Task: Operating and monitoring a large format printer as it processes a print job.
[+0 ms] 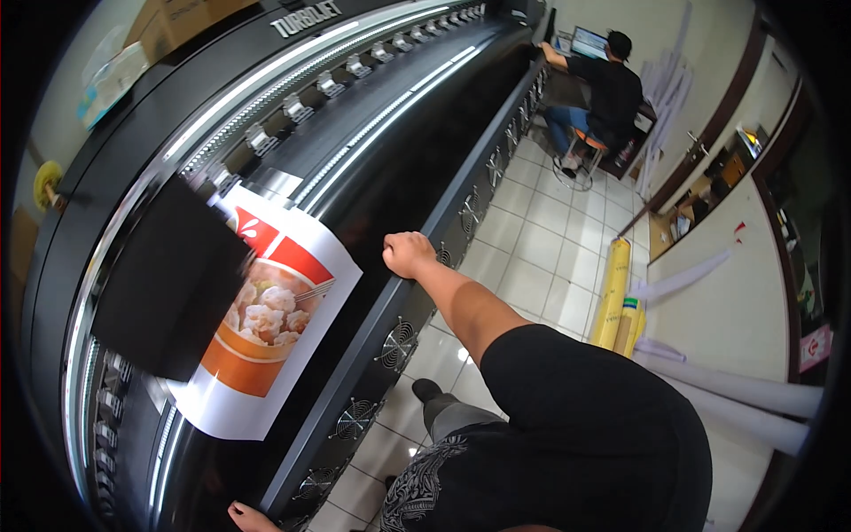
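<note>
I face a long black wide-format printer. My right hand (409,254) is closed over its grey front rail (448,204). At the bottom of the view my left hand (251,520), only partly visible, curls on the same front edge. Between my hands, a printed sheet (266,363) showing dumplings in an orange bowl curves over the black platen (390,168). The dark print carriage (164,279), slightly blurred, covers the sheet's left part.
Another person (603,97) sits on a stool at a computer by the far wall, one arm reaching to the printer. Yellow rolls (612,293) and long pale rolls (753,390) lie at the right beside the tiled aisle (532,230). Boxes (168,22) sit behind the printer.
</note>
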{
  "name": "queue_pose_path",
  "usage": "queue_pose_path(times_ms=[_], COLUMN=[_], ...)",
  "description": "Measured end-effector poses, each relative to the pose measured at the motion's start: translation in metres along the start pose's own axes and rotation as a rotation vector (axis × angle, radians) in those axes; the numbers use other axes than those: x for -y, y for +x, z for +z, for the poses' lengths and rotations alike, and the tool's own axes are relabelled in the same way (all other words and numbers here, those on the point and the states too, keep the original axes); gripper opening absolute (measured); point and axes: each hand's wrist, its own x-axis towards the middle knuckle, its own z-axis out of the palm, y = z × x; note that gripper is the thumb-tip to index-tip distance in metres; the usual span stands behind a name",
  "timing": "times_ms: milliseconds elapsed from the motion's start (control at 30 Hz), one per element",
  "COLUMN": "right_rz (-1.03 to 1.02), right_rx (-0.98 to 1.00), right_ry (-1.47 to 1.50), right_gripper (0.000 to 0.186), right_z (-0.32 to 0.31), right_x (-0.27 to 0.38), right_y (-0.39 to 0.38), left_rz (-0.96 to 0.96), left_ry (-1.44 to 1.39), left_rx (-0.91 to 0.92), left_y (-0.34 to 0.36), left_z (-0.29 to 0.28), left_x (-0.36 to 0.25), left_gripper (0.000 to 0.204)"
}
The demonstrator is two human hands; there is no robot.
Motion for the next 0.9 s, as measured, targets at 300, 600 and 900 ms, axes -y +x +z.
queue_pose_path(times_ms=[300, 600, 900], right_rz=[0.098, -0.023, -0.013], right_rx=[0.096, 0.032, 0.021], right_ry=[-0.011, -0.042, -0.06], right_gripper=[0.029, 0.022, 0.022], right_z=[-0.011, 0.006, 0.005], right_x=[0.02, 0.004, 0.007], right_y=[-0.001, 0.007, 0.004], left_rz=[0.106, -0.059, -0.116], left_ry=[0.098, 0.227, 0.289], left_rx=[0.033, 0.273, 0.314], left_y=[0.018, 0.019, 0.016], left_z=[0.023, 0.001, -0.011], left_x=[0.029, 0.005, -0.008], left_gripper=[0.079, 0.093, 0.096])
